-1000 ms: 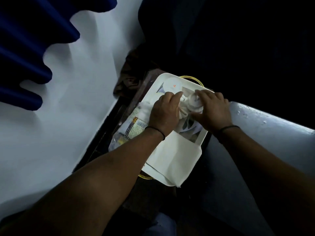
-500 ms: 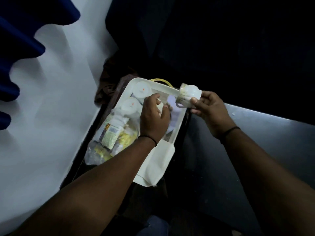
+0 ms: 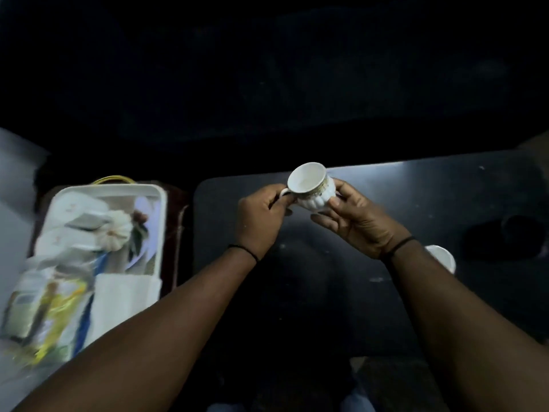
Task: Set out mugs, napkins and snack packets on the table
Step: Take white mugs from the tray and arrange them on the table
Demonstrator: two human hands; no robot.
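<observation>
Here, both hands held one white ribbed mug [image 3: 312, 187] in the air above the dark worktop [image 3: 416, 203], tipped so that its open mouth faced the camera. The left hand [image 3: 261, 215] had its grip pinched together on the small handle, and the right hand [image 3: 353, 221] had its fingers clamped around the ribbed body from the other side. A faint gold band ran below the rim.

The mug looked like glazed ceramic (stiff, smooth, liable to chip if knocked against the worktop), and probably light for its small size. The handle was too small for more than a pinch, so the ribbed body seemed the surer hold, since the ribs would give the fingers some purchase.

A second white mug [image 3: 441, 258] stood on the worktop to the right of the held one, just behind the right wrist. Well to the left of the held mug, off the worktop, sat the white tray [image 3: 154, 193] with another ribbed mug [image 3: 116, 233] on its side, a folded napkin [image 3: 124, 295] and snack packets [image 3: 50, 316]. The packets carried yellow and blue print, but blur left no writing readable.
</observation>
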